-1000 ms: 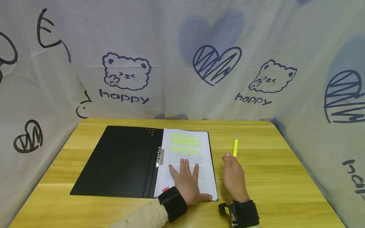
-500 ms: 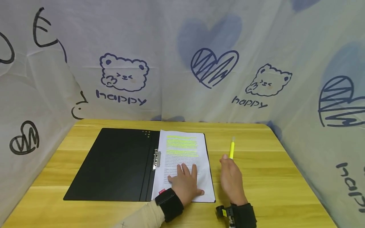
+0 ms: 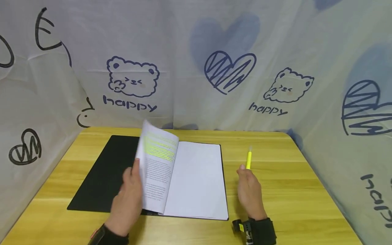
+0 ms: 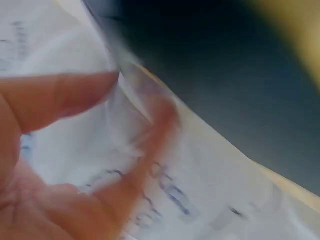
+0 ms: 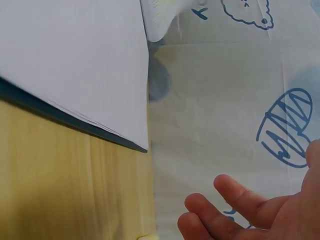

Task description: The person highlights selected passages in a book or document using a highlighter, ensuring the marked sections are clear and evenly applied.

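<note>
Left of the black folder's [image 3: 101, 173] middle, the left hand [image 3: 127, 200] has gone from lying flat on the printed sheet [image 3: 157, 170] to pinching its left edge (the wrist view there is blurred, so I judge the pinch partly from the raised paper). That sheet, lined with yellow highlighting, now stands tilted and curved over the folder's left cover, and a white page [image 3: 199, 180] has come into sight on the folder's right half; this suggests the marked sheet is finished with and the work is passing to what lies beneath. Just right of the folder, the right hand [image 3: 249, 195] stays put, its fingers loosely bent and apparently grasping the yellow marker [image 3: 249, 160], though its lower end is hidden. As for writing, "happy" reads twice on the cloth [image 3: 180, 85] behind the folder, with a cut-off repeat far to its right. The sheet's print is too small to read, and no brand is legible.
</note>
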The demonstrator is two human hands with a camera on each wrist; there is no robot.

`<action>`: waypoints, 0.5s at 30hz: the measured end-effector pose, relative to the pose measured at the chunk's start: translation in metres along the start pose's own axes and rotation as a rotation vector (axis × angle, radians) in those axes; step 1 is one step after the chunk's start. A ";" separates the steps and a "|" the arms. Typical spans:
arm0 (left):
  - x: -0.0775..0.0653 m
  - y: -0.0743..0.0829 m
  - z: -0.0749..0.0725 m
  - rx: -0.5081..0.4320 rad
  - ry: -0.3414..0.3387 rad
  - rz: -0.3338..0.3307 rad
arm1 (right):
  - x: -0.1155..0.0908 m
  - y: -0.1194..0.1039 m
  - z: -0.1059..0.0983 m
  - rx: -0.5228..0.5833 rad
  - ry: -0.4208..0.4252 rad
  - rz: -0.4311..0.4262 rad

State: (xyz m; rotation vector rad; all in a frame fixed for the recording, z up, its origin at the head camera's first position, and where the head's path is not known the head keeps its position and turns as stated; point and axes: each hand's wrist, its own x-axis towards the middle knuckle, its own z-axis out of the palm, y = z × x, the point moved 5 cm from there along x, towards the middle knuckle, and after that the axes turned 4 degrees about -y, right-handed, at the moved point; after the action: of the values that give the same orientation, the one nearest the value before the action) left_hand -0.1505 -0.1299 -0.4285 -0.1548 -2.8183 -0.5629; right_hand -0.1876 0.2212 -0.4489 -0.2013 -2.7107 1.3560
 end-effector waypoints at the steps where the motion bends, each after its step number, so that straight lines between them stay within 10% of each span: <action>1: -0.008 -0.013 -0.005 0.048 0.021 -0.025 | 0.000 0.000 -0.001 -0.003 -0.003 -0.004; 5: -0.023 -0.034 -0.018 0.122 0.132 -0.043 | 0.000 -0.002 -0.004 -0.010 -0.002 -0.028; 10: -0.010 0.016 -0.027 0.002 0.235 0.156 | 0.002 0.000 -0.006 -0.033 0.010 -0.043; 15: 0.004 0.085 0.022 -0.066 -0.113 0.315 | 0.001 0.003 0.001 -0.011 0.007 -0.031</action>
State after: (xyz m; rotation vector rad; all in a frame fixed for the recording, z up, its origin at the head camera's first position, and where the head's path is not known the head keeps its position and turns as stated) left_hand -0.1464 -0.0431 -0.4160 -0.6489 -2.8001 -0.5888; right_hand -0.1888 0.2224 -0.4512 -0.1636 -2.7048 1.3302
